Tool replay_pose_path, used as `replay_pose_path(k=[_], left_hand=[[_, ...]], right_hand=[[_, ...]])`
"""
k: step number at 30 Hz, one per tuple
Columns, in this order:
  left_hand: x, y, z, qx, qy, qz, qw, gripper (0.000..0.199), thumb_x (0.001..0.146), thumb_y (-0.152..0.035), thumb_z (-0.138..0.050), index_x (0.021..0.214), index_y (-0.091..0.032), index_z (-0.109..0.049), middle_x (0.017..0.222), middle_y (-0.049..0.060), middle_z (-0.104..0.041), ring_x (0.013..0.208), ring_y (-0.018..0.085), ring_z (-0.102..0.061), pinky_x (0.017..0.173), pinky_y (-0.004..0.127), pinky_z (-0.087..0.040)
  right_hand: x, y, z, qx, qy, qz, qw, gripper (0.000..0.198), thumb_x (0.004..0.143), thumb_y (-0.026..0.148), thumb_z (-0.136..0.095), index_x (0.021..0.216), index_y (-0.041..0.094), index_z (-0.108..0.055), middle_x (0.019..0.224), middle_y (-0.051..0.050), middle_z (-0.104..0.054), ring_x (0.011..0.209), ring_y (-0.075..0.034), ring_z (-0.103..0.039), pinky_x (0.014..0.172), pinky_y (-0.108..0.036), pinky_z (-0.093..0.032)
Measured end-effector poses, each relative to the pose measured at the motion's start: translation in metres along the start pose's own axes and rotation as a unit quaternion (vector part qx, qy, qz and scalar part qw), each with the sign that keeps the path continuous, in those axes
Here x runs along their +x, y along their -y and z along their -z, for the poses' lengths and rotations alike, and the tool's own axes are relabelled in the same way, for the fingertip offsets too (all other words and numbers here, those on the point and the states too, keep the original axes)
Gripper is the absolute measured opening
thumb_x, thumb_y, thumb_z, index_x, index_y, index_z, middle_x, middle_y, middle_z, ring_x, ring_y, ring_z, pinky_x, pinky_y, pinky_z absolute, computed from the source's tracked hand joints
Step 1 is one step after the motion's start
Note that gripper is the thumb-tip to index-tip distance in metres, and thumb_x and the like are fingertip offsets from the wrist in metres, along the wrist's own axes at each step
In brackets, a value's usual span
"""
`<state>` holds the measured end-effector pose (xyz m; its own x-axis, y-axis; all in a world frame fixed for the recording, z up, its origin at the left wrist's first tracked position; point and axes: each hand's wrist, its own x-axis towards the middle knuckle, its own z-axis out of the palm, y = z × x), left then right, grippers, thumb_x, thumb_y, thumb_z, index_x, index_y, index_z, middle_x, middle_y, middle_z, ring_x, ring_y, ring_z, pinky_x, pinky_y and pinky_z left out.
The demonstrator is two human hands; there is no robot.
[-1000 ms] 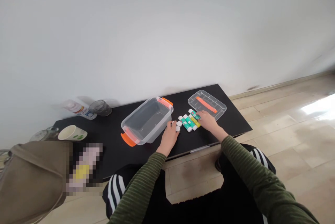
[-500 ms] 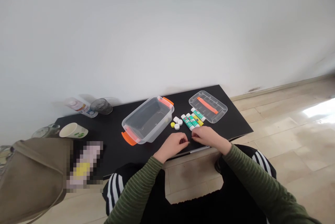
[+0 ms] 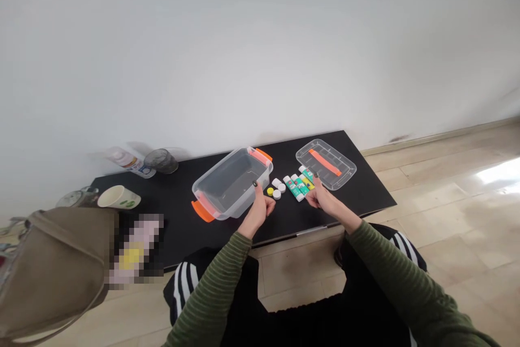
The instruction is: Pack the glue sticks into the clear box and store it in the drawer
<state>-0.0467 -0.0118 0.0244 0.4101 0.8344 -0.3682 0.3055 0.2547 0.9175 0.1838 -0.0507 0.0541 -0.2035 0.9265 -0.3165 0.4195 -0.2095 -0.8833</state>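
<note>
My left hand [image 3: 260, 209] is raised beside the clear plastic box [image 3: 248, 200] with orange latches, its fingers curled in and the thumb pointing up. My right hand [image 3: 325, 199] makes the same thumb-up fist over the near end of the glue sticks, partly hiding them. Both fists look free of any object. Several green and white glue sticks [image 3: 293, 188], one with yellow on it, lie side by side between the hands. Left of them is a small cluster of white round caps [image 3: 277, 194] and a yellow cap [image 3: 270, 191]. The box stands uncovered, with nothing seen inside.
A clear lid [image 3: 345, 169] with an orange handle lies at the right of the black table [image 3: 280, 228]. At the left are a paper cup [image 3: 117, 197], a dark glass [image 3: 162, 161], a white bottle [image 3: 130, 162] and a brown bag [image 3: 60, 271]. A wall rises behind.
Both hands have lifted from the table's front edge and moved apart. Their thumbs, earlier pinched toward the fingers, now point up. The view has shifted slightly.
</note>
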Motion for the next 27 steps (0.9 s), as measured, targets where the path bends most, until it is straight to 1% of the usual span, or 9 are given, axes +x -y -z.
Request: replay_pose_path(k=[6,9,11,13,15,17,19,23,27], left_hand=[[0.007,0.004,-0.004,0.050,-0.045,-0.005,0.998,0.085,0.082,-0.075,0.020,0.035,-0.023,-0.028,0.035,0.001,-0.025,0.039,0.011,-0.028,0.047,0.028,-0.026],[0.003,-0.005,-0.005,0.137,-0.101,0.000,0.985,0.083,0.094,-0.067,0.003,0.043,-0.021,-0.043,0.041,0.003,-0.042,0.046,0.013,-0.045,0.055,0.027,-0.035],[-0.002,-0.009,-0.008,0.238,-0.142,-0.015,0.961,0.065,0.099,-0.059,-0.024,0.062,-0.020,-0.060,0.062,0.004,-0.061,0.063,0.017,-0.059,0.061,0.027,-0.040],[-0.004,-0.009,-0.012,0.344,-0.164,-0.050,0.923,0.033,0.097,-0.045,-0.045,0.090,-0.022,-0.067,0.094,0.005,-0.069,0.082,0.019,-0.065,0.067,0.028,-0.043],[-0.004,-0.005,-0.017,0.419,-0.164,-0.073,0.890,0.022,0.094,-0.034,-0.052,0.109,-0.023,-0.063,0.117,0.007,-0.062,0.093,0.020,-0.066,0.072,0.028,-0.046],[-0.002,0.001,-0.021,0.459,-0.151,-0.073,0.873,0.027,0.093,-0.029,-0.054,0.119,-0.022,-0.058,0.125,0.009,-0.056,0.096,0.020,-0.066,0.074,0.029,-0.048],[0.002,0.006,-0.024,0.479,-0.144,-0.068,0.863,0.030,0.092,-0.026,-0.055,0.121,-0.020,-0.055,0.125,0.010,-0.054,0.098,0.021,-0.066,0.074,0.030,-0.050],[0.010,0.009,-0.023,0.489,-0.149,-0.058,0.858,0.029,0.092,-0.025,-0.055,0.121,-0.019,-0.052,0.123,0.011,-0.053,0.099,0.023,-0.066,0.076,0.030,-0.051],[0.017,0.011,-0.021,0.479,-0.154,-0.061,0.862,0.026,0.094,-0.024,-0.052,0.120,-0.019,-0.051,0.121,0.011,-0.053,0.099,0.023,-0.066,0.079,0.031,-0.051]], right_hand=[[0.013,-0.015,0.005,-0.004,-0.023,-0.044,0.999,0.085,0.091,0.072,0.012,0.042,0.023,-0.038,0.042,-0.002,-0.034,0.048,-0.014,-0.039,0.054,-0.026,-0.037],[0.007,-0.015,0.012,-0.078,-0.063,-0.060,0.993,0.081,0.096,0.070,-0.005,0.048,0.021,-0.049,0.047,-0.003,-0.047,0.054,-0.015,-0.050,0.060,-0.026,-0.041],[0.004,-0.014,0.013,-0.178,-0.108,-0.073,0.975,0.069,0.100,0.062,-0.021,0.060,0.021,-0.060,0.060,-0.005,-0.061,0.066,-0.018,-0.060,0.065,-0.027,-0.042],[0.005,-0.013,0.010,-0.280,-0.142,-0.073,0.947,0.044,0.098,0.050,-0.039,0.078,0.023,-0.068,0.080,-0.005,-0.070,0.081,-0.021,-0.065,0.069,-0.027,-0.043],[0.009,-0.014,0.004,-0.352,-0.149,-0.057,0.922,0.022,0.094,0.036,-0.050,0.098,0.024,-0.068,0.101,-0.007,-0.072,0.094,-0.023,-0.066,0.072,-0.027,-0.044],[0.015,-0.016,-0.003,-0.398,-0.139,-0.045,0.906,0.023,0.092,0.028,-0.052,0.110,0.021,-0.066,0.115,-0.010,-0.069,0.101,-0.024,-0.066,0.073,-0.028,-0.046],[0.020,-0.018,-0.009,-0.427,-0.132,-0.051,0.893,0.026,0.093,0.028,-0.051,0.114,0.019,-0.064,0.121,-0.014,-0.066,0.102,-0.026,-0.066,0.074,-0.030,-0.048],[0.027,-0.018,-0.014,-0.438,-0.122,-0.078,0.887,0.029,0.094,0.039,-0.051,0.109,0.019,-0.065,0.117,-0.015,-0.067,0.097,-0.028,-0.068,0.078,-0.034,-0.050],[0.029,-0.018,-0.019,-0.444,-0.128,-0.104,0.881,0.029,0.094,0.040,-0.051,0.105,0.017,-0.066,0.105,-0.016,-0.071,0.095,-0.029,-0.069,0.079,-0.036,-0.051]])
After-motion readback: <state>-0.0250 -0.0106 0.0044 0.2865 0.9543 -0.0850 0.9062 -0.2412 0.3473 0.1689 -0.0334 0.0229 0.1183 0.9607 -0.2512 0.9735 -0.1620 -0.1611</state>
